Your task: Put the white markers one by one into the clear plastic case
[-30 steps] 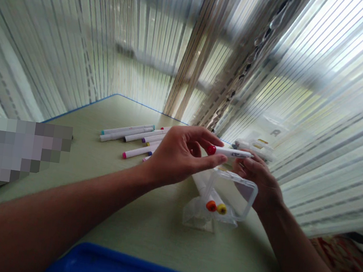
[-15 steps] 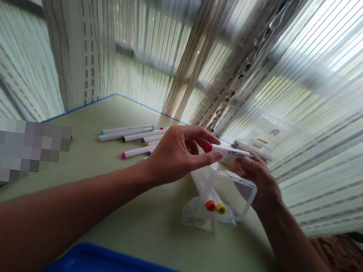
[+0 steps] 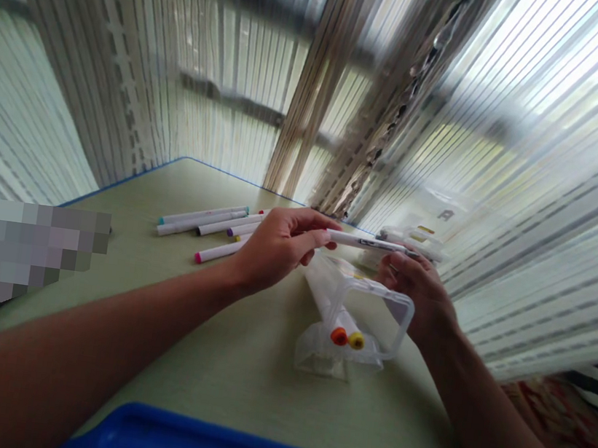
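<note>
A white marker (image 3: 365, 242) is held level between both hands, above a clear plastic case. My left hand (image 3: 285, 244) pinches its left end, and the fingers cover the red cap. At the other end my right hand (image 3: 416, 276) grips the marker with thumb and fingers. Below them the clear plastic case (image 3: 400, 333) lies on the table with its open end facing me. Inside it rest two markers, one with an orange cap (image 3: 338, 336) and one with a yellow cap (image 3: 356, 340).
Several white markers (image 3: 227, 223) with coloured ends lie loose on the green table (image 3: 193, 357), left of my left hand. Another clear container (image 3: 412, 239) stands behind my right hand. A blue tray (image 3: 203, 446) sits at the near edge. Striped curtains (image 3: 232, 61) hang behind the table.
My left hand has closed its fingers over the marker's red-capped end, which showed before. The marker and both hands have shifted slightly left in view, along with the table.
</note>
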`<state>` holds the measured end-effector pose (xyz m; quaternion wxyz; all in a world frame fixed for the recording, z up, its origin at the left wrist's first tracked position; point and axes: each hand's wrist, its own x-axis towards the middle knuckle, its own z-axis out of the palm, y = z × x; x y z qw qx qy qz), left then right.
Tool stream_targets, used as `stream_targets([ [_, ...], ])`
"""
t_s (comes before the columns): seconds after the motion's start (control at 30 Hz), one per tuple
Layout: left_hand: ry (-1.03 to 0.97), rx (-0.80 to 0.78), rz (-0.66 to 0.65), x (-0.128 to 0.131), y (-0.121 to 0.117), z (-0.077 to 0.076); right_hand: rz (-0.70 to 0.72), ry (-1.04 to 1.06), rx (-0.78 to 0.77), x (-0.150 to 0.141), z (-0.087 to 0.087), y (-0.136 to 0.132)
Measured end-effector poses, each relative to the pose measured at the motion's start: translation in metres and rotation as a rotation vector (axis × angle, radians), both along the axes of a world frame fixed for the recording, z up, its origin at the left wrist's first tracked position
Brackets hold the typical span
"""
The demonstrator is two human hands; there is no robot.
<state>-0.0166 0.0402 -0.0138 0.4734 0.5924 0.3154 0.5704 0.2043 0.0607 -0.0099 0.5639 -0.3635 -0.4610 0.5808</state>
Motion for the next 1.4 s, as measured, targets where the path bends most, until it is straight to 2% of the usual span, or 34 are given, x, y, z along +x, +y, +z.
stream_targets([
  [0.13,0.015,0.005,0.019,0.0001,0.0028,-0.0026,0.022,-0.005,0.018,0.0003,-0.0003,0.0006],
  [0.37,0.211,0.017,0.155,-0.0025,0.0039,-0.0049,0.045,-0.05,0.088,0.0002,-0.0035,0.0012],
  [0.7,0.295,-0.01,0.169,-0.004,0.0052,-0.0059,0.056,-0.025,0.122,0.0014,-0.0062,0.0021],
  [1.1,0.304,-0.053,0.181,-0.0029,0.0028,-0.0018,0.077,-0.007,0.164,0.0,-0.0086,0.0049],
  [1.4,0.336,-0.062,0.217,-0.0035,0.0032,-0.0017,0.137,0.006,0.174,0.001,-0.0088,0.0049],
])
